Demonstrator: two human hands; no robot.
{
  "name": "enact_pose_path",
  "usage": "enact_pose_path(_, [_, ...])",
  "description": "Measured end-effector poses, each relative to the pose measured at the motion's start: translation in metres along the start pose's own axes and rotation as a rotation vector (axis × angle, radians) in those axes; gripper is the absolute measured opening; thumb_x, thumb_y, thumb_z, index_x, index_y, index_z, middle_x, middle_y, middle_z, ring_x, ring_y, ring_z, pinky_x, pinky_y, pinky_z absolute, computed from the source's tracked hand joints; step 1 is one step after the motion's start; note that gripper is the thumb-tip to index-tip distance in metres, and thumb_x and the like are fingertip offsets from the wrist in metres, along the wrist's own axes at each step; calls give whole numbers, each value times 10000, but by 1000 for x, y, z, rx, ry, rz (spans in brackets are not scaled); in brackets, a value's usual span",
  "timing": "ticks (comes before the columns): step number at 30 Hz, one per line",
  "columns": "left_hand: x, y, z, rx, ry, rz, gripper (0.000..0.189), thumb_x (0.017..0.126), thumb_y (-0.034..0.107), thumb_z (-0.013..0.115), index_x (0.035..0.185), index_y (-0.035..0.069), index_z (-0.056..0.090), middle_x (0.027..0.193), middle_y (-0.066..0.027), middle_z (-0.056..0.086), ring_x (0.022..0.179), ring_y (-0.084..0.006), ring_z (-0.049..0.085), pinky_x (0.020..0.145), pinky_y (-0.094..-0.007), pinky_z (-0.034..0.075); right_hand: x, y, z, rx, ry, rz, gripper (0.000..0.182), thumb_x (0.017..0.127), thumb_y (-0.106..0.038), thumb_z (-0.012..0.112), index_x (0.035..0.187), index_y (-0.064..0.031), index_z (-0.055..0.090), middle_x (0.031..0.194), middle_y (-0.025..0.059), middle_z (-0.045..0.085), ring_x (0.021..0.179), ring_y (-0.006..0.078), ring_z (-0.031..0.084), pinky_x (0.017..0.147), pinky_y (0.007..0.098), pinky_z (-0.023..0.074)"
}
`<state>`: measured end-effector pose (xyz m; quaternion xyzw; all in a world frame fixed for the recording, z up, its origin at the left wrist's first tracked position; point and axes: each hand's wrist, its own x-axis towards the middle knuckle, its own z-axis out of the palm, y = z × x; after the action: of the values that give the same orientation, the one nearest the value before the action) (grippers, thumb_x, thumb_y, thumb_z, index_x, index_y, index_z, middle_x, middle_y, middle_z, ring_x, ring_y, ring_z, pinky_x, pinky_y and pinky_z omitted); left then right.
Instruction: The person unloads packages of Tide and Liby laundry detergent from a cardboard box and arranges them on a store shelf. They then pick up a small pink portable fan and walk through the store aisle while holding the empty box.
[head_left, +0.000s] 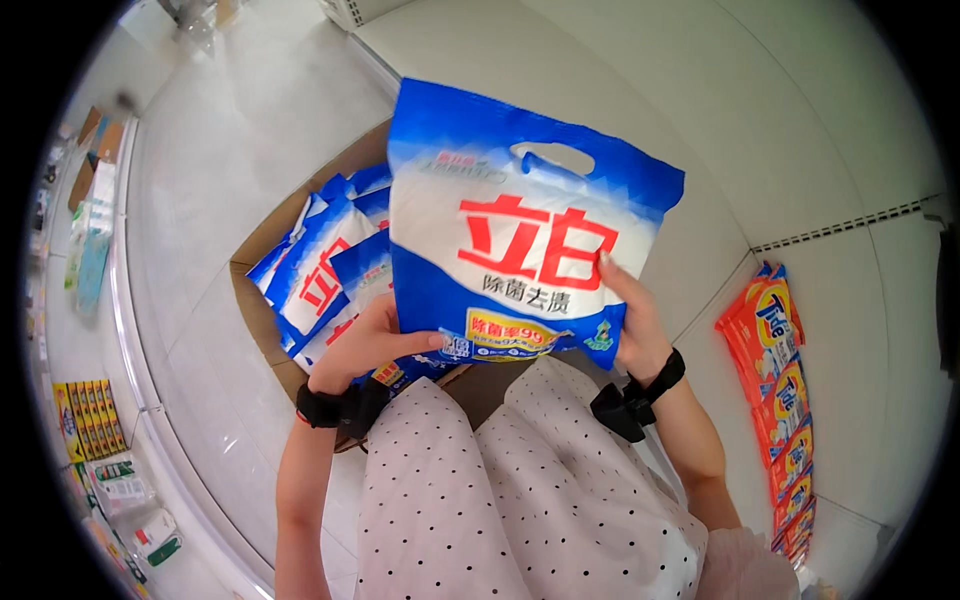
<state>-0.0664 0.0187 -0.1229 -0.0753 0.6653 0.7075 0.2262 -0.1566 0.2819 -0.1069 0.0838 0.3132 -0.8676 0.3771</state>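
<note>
Both hands hold a large blue and white bag of laundry powder (517, 247), its printed front facing up and its cut-out handle at the far edge. My left hand (367, 341) grips the lower left corner, thumb on the front. On the right side, my right hand (634, 319) pinches the edge with its thumb on top; its other fingers are mostly hidden behind the bag. Beneath and to the left is an open cardboard box (251, 300) with several matching bags (322, 289) inside. The held bag covers part of the box.
Orange Tide bags (776, 390) stand in a row on a white shelf (862, 360) to the right. Across the tiled floor (202, 217), a left shelf (124, 262) carries packaged goods, including yellow boxes (90, 420). Black straps with small devices circle both wrists.
</note>
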Motion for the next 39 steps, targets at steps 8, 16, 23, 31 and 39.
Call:
enact_pose_path(8, [47,16,35,52,38,-29,486,817,325,613,1166,7,497,1022,-93,607,874,-132,588,778,-229,468,-15,-26,-34,-424,434,-427,510,746,-194,694,1134,40,457,1047,171,576,891,213,602,732,296,508])
enact_pose_path(16, [89,41,69,34,65,111,359,838,257,591,1046,-34,552,866,-105,647,726,-116,615,702,-203,482,-33,-75,-65,-216,465,-519,424,786,-154,650,1141,-8,473,1075,122,570,920,191,589,751,274,503])
enact_pose_path(23, [61,10,3,315,342,225,237,836,90,546,1060,15,544,874,-107,651,794,-156,630,702,-265,505,-43,-128,-149,-998,1063,-870,573,757,-190,677,1190,60,396,1236,199,423,1107,246,466,908,347,407])
enact_pose_path(31, [18,-40,-36,1196,512,49,604,726,134,697,1258,98,414,1367,-153,311,1226,-288,353,925,-378,405,-20,-72,-127,-2089,814,20,890,717,-639,533,1390,-186,168,1413,264,28,1283,487,25,968,630,119])
enact_pose_path(39, [36,-79,-37,1209,558,-81,791,731,318,687,1361,134,245,1430,-153,165,1305,-311,218,1013,-577,154,-3,-54,-149,-2153,906,80,976,679,-773,394,1403,-240,17,1422,229,-113,1267,498,-125,913,699,44])
